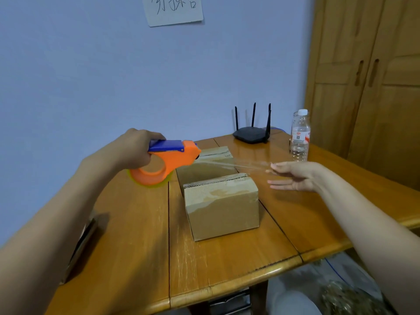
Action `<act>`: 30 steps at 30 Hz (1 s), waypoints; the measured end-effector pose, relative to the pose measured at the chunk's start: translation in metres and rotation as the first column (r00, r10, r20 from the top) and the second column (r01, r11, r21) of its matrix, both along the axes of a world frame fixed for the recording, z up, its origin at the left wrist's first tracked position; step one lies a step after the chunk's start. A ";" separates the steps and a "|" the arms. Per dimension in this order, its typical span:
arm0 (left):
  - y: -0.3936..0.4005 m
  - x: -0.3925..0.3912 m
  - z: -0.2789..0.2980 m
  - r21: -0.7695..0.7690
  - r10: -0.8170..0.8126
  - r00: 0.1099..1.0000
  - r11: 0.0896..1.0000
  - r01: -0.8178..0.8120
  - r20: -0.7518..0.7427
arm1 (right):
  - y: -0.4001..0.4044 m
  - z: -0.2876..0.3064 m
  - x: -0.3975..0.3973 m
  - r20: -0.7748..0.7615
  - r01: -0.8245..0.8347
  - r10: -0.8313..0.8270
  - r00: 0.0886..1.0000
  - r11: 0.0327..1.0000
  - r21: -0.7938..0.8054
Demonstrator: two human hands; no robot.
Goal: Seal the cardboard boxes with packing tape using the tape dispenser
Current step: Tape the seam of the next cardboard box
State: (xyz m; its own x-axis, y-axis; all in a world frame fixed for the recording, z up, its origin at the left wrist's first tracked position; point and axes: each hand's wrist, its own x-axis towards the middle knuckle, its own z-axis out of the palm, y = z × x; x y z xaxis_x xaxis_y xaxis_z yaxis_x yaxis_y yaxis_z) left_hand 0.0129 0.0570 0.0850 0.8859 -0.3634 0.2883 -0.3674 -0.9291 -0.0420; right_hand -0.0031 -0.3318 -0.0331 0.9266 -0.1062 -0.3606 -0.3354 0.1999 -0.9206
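From the head camera, a wooden surface (136, 235) of orange-brown planks fills the lower half of the view, its top scratched and glossy, with dark seams running away from the viewer and a rounded front edge. It stands against a plain pale blue wall (91, 64), on which a sheet of paper (175, 10) with handwritten characters hangs near the top. To the right rises a wooden wardrobe (368, 87) with two slotted door handles. At the far end of the surface sit a black router (251, 134) with four upright antennas and, just to its right, a clear plastic water bottle (300, 135) with a white cap. Two cardboard boxes stand near the middle: the near box (221, 205) with its flaps closed, and the far box (204, 167) just behind it, the two close together or touching. The left hand (134, 148) is curled round the handle of the orange and blue tape dispenser (166, 160), held above the surface to the left of the boxes. A strip of clear tape (234, 163) stretches from the dispenser over the boxes to the right hand (295, 176), whose fingers are nearly straight, the tape end caught at the thumb and fingertips. A thin blue cable (336, 270) runs across the floor below the surface edge.
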 end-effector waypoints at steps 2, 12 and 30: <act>-0.004 0.002 0.009 0.034 0.016 1.000 0.999 -0.016 -0.018 | 0.000 -0.008 -0.002 -0.033 0.015 -0.015 0.999 1.000 0.025; -0.042 0.005 0.046 0.118 -0.007 0.999 0.993 0.002 0.042 | 0.009 -0.047 0.002 -0.106 0.032 -0.012 0.994 0.981 0.193; -0.100 -0.002 0.077 0.123 -0.064 0.991 0.991 0.050 0.118 | 0.034 -0.079 -0.003 -0.095 0.088 -0.084 0.992 0.995 0.046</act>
State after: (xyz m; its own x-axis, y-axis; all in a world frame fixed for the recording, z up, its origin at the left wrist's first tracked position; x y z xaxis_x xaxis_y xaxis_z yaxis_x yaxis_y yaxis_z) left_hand 0.0113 -0.0428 0.1619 0.8238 -0.4508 0.3436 -0.4051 -0.8923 -0.1993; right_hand -0.0063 -0.2974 -0.1123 0.8772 -0.1637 -0.4514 -0.3984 0.2770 -0.8744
